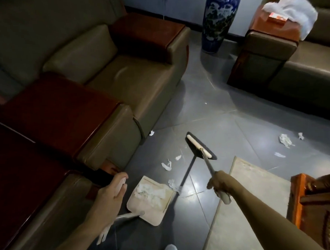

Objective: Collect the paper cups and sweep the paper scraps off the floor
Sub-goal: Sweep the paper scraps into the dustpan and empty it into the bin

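Two hands clamped, right hand [219,183] on broom [201,145], left hand [109,196] on dustpan [146,215] handle; sweeping step, paper scraps [166,165] just ahead of left hand (more beyond right hand); next, likely a pull toward left hand.

No writing, label, brand or number can be read; the orange box [276,19] is too blurred to tell.

Dustpan [150,204] left of broom [200,146]; scraps [166,165] btwn; sofa [87,75] left.
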